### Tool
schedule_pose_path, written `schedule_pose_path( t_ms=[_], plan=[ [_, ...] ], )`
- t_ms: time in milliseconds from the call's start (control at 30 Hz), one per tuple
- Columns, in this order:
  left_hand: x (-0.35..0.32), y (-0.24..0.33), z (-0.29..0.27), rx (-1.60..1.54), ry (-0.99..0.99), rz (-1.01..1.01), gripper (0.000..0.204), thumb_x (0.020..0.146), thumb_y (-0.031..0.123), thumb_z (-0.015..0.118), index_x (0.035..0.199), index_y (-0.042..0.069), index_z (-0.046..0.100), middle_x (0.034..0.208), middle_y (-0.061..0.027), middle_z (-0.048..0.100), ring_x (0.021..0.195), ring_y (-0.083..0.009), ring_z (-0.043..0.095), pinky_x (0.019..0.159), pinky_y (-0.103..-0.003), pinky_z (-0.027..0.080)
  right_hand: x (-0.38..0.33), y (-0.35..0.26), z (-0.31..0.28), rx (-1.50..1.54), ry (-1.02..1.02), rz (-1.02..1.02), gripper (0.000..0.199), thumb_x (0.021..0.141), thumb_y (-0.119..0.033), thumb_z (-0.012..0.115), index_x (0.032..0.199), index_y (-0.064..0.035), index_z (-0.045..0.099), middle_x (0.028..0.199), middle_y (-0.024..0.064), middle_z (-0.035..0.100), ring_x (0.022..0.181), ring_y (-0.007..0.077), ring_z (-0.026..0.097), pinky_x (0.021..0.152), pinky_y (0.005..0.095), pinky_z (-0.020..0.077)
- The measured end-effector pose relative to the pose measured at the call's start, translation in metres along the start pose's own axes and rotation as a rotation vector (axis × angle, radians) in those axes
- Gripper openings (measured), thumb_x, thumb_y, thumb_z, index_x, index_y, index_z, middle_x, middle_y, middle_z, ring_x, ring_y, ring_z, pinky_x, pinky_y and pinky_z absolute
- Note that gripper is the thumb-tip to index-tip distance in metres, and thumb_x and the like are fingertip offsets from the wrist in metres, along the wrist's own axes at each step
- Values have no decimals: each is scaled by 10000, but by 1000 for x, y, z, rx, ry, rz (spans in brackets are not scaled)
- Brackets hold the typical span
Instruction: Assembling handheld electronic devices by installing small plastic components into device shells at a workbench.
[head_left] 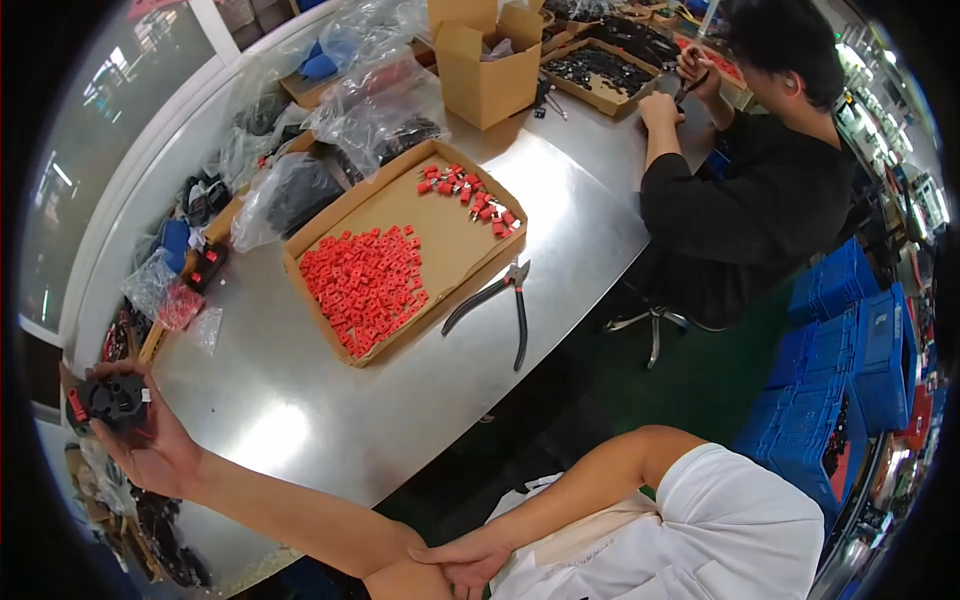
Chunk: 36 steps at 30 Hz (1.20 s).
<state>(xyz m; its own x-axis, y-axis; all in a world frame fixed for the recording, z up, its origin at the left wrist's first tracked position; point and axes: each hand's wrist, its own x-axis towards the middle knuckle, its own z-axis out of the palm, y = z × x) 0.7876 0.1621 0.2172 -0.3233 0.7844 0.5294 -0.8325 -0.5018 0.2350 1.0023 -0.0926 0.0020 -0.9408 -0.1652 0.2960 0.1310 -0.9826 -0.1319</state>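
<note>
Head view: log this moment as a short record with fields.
left hand: left hand raised at the table's left end, gripping a black part with a red tab
right hand: right hand empty, resting on the left forearm near the elbow
table: metal table
tray: cardboard tray with loose red pieces
tool: pliers lying beside the tray
co-worker: person in black seated at the far end

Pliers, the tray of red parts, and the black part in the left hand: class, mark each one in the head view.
Pliers [505, 300]: head view, on one black handle near the joint.
Tray [440, 225]: head view, on its bare cardboard floor.
Black part [112, 398]: head view, on its middle.
Left hand [150, 450]: head view, on the palm.
</note>
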Motion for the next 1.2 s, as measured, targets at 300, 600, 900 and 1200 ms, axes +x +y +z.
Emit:
schedule_pose_path(
  t_ms=[300, 600, 900, 1200],
  plan=[
    [-82, -31, -28, 61, 150, -280, 550, 961, 174, 613, 1462, 47, 426, 1409, -162, 513, 1259, -323, 524, 1055, -517, 425, 9, -53, -20, -570, 596, -479, 774, 918, -236, 753, 1523, -50, 306, 1442, 74, 490, 1323, 152, 441, 1135, 341, 348],
    [-156, -43, -42, 609, 452, -342, 495, 933, 40, 629, 1396, 27, 454, 1317, -119, 575, 1139, -222, 592, 903, -392, 520, 18, -86, 35, -1053, 891, -391, 745, 888, -194, 771, 1481, 10, 369, 1368, 166, 566, 1264, 234, 551, 1084, 347, 424],
    [-193, -39, -58, 1563, -588, -808, 392, 734, 32, 762, 1109, 53, 648, 1261, -153, 579, 1146, -349, 593, 986, -396, 474, -56, -150, 83, -1879, 1417, -777, 362, 885, -82, 715, 1226, -10, 617, 1197, 155, 626, 1088, 305, 632, 908, 398, 524],
    [-233, -21, -36, 1559, -500, -476, 534, 706, 76, 835, 1195, 25, 628, 1370, -176, 521, 1198, -355, 551, 1000, -453, 458, -78, -158, 33, -1799, 1467, -504, 306, 877, -52, 713, 1154, -12, 589, 1145, 127, 605, 959, 298, 630, 855, 368, 523]
  ],
)
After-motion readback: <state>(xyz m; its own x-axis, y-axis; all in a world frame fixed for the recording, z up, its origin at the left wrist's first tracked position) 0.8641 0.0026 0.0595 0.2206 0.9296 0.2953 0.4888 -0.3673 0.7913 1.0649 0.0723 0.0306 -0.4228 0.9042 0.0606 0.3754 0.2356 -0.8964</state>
